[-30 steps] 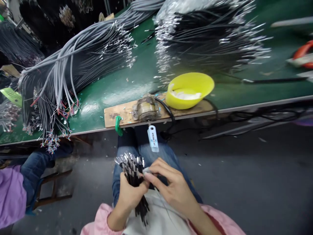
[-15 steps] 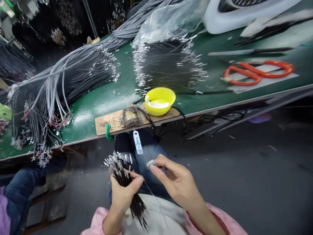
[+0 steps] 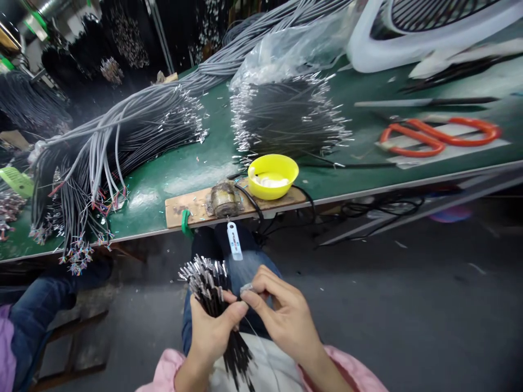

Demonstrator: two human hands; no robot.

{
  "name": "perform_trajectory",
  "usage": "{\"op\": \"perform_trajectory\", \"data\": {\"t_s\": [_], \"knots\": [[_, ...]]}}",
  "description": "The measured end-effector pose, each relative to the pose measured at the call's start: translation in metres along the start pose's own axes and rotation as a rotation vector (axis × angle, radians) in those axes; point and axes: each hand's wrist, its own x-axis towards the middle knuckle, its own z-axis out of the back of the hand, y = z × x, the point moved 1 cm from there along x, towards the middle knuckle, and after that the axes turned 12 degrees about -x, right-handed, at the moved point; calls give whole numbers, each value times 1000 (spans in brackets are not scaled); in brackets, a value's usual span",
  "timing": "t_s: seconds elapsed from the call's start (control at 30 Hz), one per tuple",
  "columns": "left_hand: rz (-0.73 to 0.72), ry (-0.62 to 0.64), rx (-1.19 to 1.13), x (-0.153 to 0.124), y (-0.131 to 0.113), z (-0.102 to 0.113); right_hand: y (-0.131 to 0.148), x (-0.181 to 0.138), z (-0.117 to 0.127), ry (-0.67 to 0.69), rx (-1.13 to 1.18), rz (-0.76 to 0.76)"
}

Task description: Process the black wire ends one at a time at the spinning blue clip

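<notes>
My left hand (image 3: 214,329) is closed around a bundle of short black cables (image 3: 210,291), their silvery ends fanned out at the top and the lower ends hanging over my lap. Close beside its thumb, my right hand (image 3: 288,313) pinches a small whitish-grey wad (image 3: 246,288) between thumb and fingertips; its material is unclear. A thin pale strand (image 3: 263,348) trails down from between the hands. Just beyond them, a small motor (image 3: 225,201) on a wooden board (image 3: 183,204) has a light blue-white strip (image 3: 235,243) sticking out from its shaft.
A yellow bowl (image 3: 269,192) with white pieces stands on the board, held by a green clamp (image 3: 187,222). The green bench (image 3: 151,174) carries grey cables (image 3: 143,109), a black wire pile (image 3: 286,117) and orange-handled scissors (image 3: 474,132). Another person's leg (image 3: 41,316) is at left.
My right hand has moved left and in toward my left thumb, bringing the whitish wad close to it. My left hand keeps its hold on the cables. The view has shifted slightly.
</notes>
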Motion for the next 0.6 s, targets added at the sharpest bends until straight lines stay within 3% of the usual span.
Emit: {"op": "perform_trajectory", "data": {"t_s": [0.1,0.23,0.37,0.43,0.6], "knots": [[33,66,-20,3,-1,-3,-3,-1,-5,-7,147,-43],[96,154,-54,12,-5,-7,-15,-1,-12,147,439,-237],[127,167,-89,18,-9,-10,-24,2,-13,171,505,-397],[143,159,-108,21,-9,-10,-24,5,-11,145,467,-372],[204,147,-144,24,-4,-11,-15,17,-5,134,302,-103]]}}
